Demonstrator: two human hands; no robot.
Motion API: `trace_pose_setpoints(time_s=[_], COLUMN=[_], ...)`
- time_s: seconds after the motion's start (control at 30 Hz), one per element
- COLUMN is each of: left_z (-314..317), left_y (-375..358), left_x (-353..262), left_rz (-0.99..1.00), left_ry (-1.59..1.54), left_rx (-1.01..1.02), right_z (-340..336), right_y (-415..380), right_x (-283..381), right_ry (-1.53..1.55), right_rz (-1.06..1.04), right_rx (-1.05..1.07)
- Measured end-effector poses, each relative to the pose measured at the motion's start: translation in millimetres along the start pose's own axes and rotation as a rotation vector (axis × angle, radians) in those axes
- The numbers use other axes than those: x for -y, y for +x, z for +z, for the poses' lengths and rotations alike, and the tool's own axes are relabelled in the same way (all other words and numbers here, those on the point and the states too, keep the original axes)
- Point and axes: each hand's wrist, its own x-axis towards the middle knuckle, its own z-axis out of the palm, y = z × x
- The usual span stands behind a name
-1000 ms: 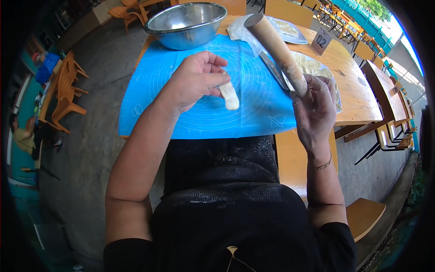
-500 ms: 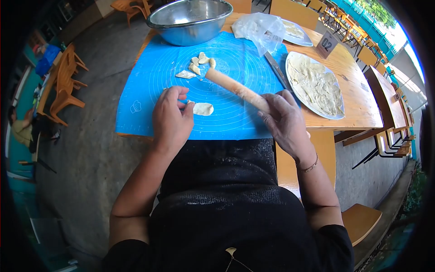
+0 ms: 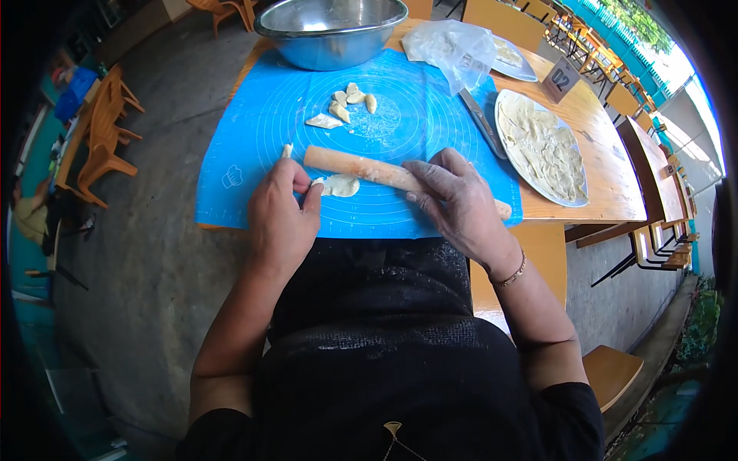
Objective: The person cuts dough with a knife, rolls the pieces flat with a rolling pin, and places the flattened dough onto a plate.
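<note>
My left hand (image 3: 280,211) pinches the near left edge of a small flat dough disc (image 3: 340,185) on the blue silicone mat (image 3: 254,131). A floured wooden rolling pin (image 3: 361,167) lies across the mat, touching the far edge of the disc. My right hand (image 3: 453,198) is laid over the pin's right part, fingers wrapped on it. Several small dough lumps (image 3: 346,104) sit farther back on the mat. A tiny dough bit (image 3: 287,150) lies by my left fingertips.
A steel bowl (image 3: 330,31) stands at the mat's far edge, a plastic bag (image 3: 453,46) to its right. A knife (image 3: 483,123) lies beside a plate of rolled wrappers (image 3: 542,150). Behind are a second plate (image 3: 511,58) and a "02" sign (image 3: 563,79). The table edge runs just under my hands.
The rolling pin has come down from a raised tilt to lie flat across the mat against the disc. My left hand has put the dough on the mat and now holds its edge.
</note>
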Motion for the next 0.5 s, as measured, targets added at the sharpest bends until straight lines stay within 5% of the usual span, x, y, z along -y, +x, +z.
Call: trace_pose_setpoints(time_s=[0.33,0.43,0.5], left_z=[-13.4,-19.5,-16.5], left_y=[-0.4,4.9,10.0], left_x=[-8.2,-12.4,-16.3], left_rz=[0.071,0.197,0.523], left_ry=[0.057,0.095,0.127], left_rx=[-0.053,-0.099,0.020], right_z=[4.9,6.1,5.2], right_y=[1.8,-0.9,-2.5], right_x=[-2.0,0.3,2.5], right_ry=[-0.120,-0.168,-0.194], right_rz=[-0.092,-0.112,-0.118], right_rx=[0.119,0.114,0.099])
